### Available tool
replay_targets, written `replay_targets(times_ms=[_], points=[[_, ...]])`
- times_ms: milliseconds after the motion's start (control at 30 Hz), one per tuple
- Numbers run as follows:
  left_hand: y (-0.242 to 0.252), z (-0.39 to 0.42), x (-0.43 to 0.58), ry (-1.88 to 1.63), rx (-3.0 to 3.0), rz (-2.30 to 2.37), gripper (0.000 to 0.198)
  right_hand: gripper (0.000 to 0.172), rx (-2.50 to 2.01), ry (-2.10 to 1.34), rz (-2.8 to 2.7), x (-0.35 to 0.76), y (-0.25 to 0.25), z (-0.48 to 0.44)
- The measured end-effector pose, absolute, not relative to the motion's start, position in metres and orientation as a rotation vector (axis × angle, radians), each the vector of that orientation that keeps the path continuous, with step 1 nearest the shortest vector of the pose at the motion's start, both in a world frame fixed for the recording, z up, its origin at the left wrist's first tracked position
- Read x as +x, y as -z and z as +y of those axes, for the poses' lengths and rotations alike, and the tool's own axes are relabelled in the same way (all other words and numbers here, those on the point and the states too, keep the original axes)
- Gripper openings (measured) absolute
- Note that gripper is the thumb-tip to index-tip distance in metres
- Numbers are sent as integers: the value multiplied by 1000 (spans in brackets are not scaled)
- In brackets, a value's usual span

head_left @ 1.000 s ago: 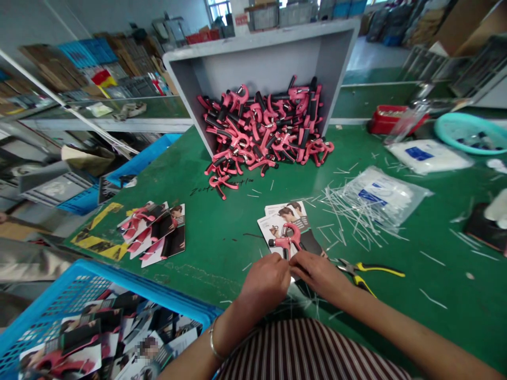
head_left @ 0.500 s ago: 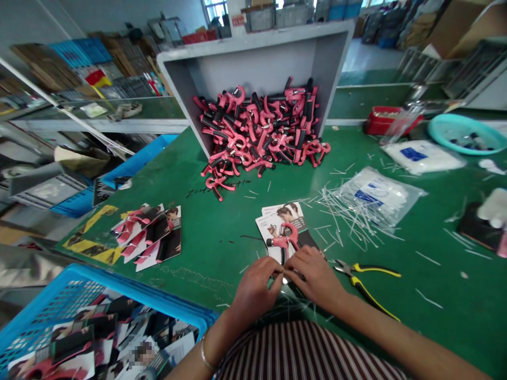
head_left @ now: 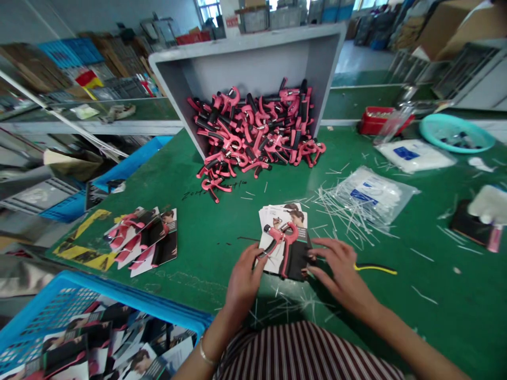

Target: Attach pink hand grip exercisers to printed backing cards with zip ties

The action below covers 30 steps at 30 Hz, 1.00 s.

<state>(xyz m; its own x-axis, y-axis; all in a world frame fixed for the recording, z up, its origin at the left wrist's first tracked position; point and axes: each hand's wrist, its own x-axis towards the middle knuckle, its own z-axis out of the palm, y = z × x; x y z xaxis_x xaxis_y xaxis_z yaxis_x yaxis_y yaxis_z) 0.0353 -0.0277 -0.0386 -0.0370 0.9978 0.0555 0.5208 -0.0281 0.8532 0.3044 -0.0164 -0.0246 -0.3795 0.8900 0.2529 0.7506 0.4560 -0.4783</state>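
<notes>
A pink hand grip strengthener [head_left: 290,249] with black handles lies spread on a printed card [head_left: 298,264], the top one of a small stack in front of me. My left hand [head_left: 244,275] pinches at the left edge of the card, its fingertips by the end of one black handle. At the opposite edge, the fingertips and thumb of my right hand [head_left: 336,265] grip the card's right side. Pliers with yellow-and-black handles [head_left: 376,268] lie beside my right hand, which hides their head.
A grey crate [head_left: 245,45] tipped on its side spills many pink hand grips. Carded hand grips [head_left: 152,240] lie left; a blue basket [head_left: 119,293] at lower left holds more. White cable ties spread from a plastic bag [head_left: 376,195] at right, near a turquoise basin [head_left: 455,132].
My hands, together at the lower end of the hand grip before, have parted to the card's two sides. The grip's handles now lie wider apart, and my right hand covers the pliers' head.
</notes>
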Motion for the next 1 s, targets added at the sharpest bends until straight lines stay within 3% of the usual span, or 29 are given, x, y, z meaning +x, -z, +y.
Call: replay_targets(times_ms=[67,133,167,233,333,500,633,767,1000], points=[[28,-23,22,-1063,1187,1525,28,73,-1538,-248,-2358,354,34,-26],[20,-17,16,-1085,835,1366,36,95,-1646,-184,-2525,400,48,-36],[18,-14,17,-1054,731,1271,40,95,-1713,-150,-2542,418,55,-40],[18,-8,24,-949,656,1111,44,74,-1774,-239,-2570,436,62,-45],[22,-3,38,-908,716,1081,43,48,-1840,-736,-2359,429,47,-46],[20,-6,43,-1023,993,1257,41,41,-1473,-1805,-1643,370,-8,-42],[9,-11,39,-999,1138,1279,40,42,-999,-2345,-1428,326,-22,-34],[3,-16,36,-965,1193,1297,40,47,-901,-2535,-1398,306,-15,-22],[4,-20,32,-885,1261,1285,42,48,-904,-2546,-1396,300,-16,-13]])
